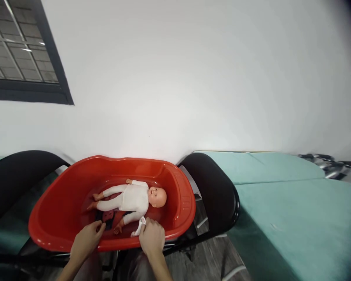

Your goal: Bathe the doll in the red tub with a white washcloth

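A bald baby doll [134,198] in a white body with bare feet lies on its back in a red baby bathtub [181,195], head to the right. My right hand [152,236], at the tub's near rim, is closed on a small white cloth [139,227] with a faint print, close to the doll's arm. Farther left over the same rim, my left hand [87,239] has its fingers pinched together; whatever they may hold is hidden. Just beyond it, a black and dark red piece [107,216] shows on the tub floor, partly beneath the doll.
Black chairs [209,187] stand at both ends of the tub. A pale green padded bed [289,210] extends to the right. Behind is a white wall [193,78] with a barred window [20,47] at upper left. Grey wood-look floor [210,257] shows below.
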Demonstrator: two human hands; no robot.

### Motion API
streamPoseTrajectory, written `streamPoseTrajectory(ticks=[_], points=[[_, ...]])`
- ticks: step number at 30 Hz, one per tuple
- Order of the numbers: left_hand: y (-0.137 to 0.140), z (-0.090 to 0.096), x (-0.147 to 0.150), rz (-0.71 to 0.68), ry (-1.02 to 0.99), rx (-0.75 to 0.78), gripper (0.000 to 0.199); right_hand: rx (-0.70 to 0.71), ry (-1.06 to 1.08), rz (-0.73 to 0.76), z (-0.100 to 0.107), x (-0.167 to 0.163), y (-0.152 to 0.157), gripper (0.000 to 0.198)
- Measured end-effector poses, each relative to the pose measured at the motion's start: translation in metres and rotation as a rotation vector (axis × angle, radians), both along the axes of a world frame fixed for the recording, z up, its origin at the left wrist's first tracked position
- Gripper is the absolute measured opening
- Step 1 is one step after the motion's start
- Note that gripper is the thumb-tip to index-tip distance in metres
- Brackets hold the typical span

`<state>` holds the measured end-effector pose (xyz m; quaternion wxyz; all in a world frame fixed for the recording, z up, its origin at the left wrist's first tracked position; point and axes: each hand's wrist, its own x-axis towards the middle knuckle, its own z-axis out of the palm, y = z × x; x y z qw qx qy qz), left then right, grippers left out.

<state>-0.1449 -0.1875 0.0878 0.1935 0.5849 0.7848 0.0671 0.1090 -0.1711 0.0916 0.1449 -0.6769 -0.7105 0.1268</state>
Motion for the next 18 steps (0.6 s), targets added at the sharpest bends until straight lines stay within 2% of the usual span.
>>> streamPoseTrajectory(ticks=[9, 18], points=[[-0.0013, -0.0023, 0.0022, 0.085, 0.009, 0.063, 0.038, -0.031, -0.067, 0.063, -0.0005, 0.0019, 0.0034, 0.032], [-0.0047, -0.0017, 0.0023, 0.108, -0.023, 0.121, 0.037, -0.01, -0.119, 0.063, -0.0039, 0.0024, 0.0024, 0.029]])
